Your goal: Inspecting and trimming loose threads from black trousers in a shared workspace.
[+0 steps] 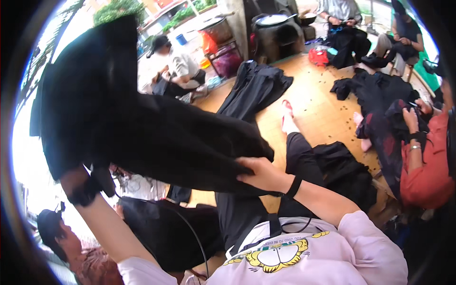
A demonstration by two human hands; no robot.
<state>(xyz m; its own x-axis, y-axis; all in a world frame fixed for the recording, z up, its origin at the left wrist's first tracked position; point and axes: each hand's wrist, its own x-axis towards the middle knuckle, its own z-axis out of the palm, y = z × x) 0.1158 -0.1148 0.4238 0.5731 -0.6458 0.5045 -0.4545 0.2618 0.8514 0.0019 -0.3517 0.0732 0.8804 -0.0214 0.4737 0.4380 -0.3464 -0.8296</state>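
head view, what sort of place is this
Likely a shared, partly open-air workspace: several people sit around a yellow-brown floor, black clothes lie on it, and a stove-like stand is at its far edge.

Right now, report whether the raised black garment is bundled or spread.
Spread, at least lengthwise: the black garment reaches from above the mostly hidden left hand across to the right hand. Whether fully unfolded, I cannot tell.

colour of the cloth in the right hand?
Cloth: black, no pattern visible. Shows best in the head view.

Black cloth (pixel 156 135) mostly hides the left grip (pixel 73 177).
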